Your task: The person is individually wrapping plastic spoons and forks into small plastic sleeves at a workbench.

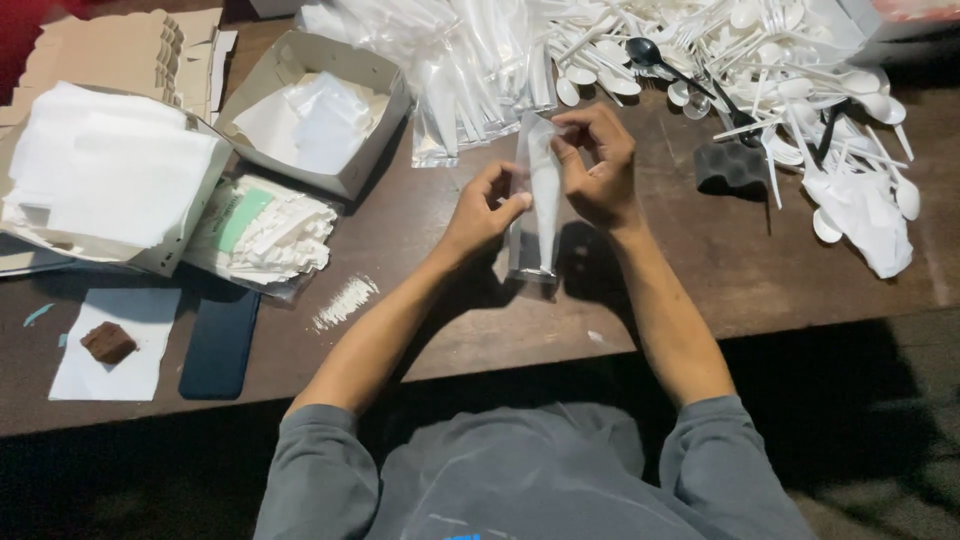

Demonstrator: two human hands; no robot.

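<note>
At the centre of the frame, above the brown tabletop [700, 270], the left hand [482, 208] pinches the side and the right hand [597, 165] pinches the top of a clear plastic sleeve [535, 200], which looks light, limp and slippery, so best held at its edges.

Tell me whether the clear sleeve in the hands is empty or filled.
Filled: the clear sleeve shows white contents inside, held between the left hand and the right hand.

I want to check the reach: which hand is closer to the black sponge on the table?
Right. The right hand is just left of the black sponge, pinching the clear sleeve's top. The left hand is farther, beyond the sleeve.
</note>
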